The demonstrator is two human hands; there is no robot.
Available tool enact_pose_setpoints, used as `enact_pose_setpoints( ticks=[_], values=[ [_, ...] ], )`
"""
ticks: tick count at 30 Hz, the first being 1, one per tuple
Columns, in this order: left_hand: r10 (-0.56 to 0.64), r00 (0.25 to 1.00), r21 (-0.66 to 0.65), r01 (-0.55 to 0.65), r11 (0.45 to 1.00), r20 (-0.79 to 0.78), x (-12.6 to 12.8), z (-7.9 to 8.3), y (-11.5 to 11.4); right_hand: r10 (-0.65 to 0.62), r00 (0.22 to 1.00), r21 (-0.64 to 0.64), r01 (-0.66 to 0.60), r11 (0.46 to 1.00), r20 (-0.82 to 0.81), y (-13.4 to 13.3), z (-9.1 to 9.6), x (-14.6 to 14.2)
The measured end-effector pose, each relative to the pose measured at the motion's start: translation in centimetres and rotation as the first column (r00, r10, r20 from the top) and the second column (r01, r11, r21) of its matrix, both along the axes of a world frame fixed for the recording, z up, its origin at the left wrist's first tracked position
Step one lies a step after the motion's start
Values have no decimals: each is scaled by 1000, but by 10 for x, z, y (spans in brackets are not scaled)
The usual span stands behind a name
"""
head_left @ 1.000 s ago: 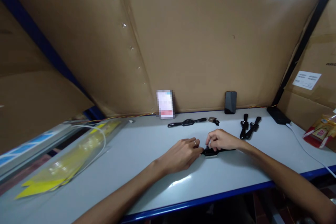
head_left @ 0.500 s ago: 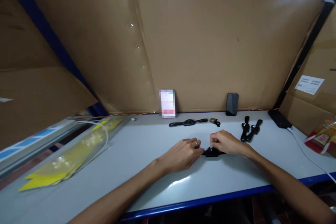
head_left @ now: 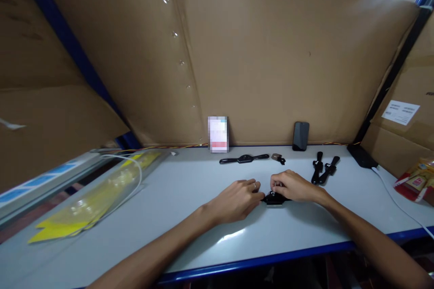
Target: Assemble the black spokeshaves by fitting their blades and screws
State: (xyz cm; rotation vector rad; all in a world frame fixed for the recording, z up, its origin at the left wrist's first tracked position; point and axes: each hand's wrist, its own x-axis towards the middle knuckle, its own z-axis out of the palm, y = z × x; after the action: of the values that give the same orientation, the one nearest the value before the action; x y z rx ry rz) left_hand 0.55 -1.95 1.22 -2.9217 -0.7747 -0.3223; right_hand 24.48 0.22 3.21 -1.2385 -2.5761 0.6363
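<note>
A black spokeshave [head_left: 274, 198] lies on the table, its blade edge facing me. My left hand [head_left: 239, 198], with a ring on one finger, is closed around its left handle. At the middle of the spokeshave, my right hand [head_left: 288, 185] is closed in a pinch at a small shiny screw [head_left: 273, 193], and the wrist side covers the right handle. Farther back lies another spokeshave body [head_left: 244, 159]. Beside that rest a flat metal blade [head_left: 276, 156] and a small black cap piece [head_left: 281, 160].
Two more black spokeshaves [head_left: 317, 168] lie at the right. A phone [head_left: 300, 136] and a blurred bright screen [head_left: 218, 134] lean on the cardboard wall [head_left: 251, 54]. A plastic bag with yellow [head_left: 91, 203] and a power strip [head_left: 44, 178] are left; a white cable [head_left: 396, 198] runs right.
The right fingers have shifted slightly at the screw. The left hand keeps its hold on the handle, and the spokeshave stays in place. The camera view has moved a little.
</note>
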Motion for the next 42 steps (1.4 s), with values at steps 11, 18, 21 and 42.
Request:
enact_pose_setpoints(
  ticks=[11,18,21,42],
  values=[
    [-5,1000,-13,5,1000,18,1,-1,-1,-1,1000,-2,1,1000,-12,3,-3,0],
    [-4,1000,5,4,1000,7,2,-4,-1,-284,950,170,261,950,133,-4,3,-8],
    [3,1000,6,-2,1000,-15,2,-3,-1,-309,930,190,272,943,200,-8,2,-14],
    [0,1000,-4,0,1000,-6,2,-3,1,49,998,85,-51,995,29,0,3,-2]
  ],
)
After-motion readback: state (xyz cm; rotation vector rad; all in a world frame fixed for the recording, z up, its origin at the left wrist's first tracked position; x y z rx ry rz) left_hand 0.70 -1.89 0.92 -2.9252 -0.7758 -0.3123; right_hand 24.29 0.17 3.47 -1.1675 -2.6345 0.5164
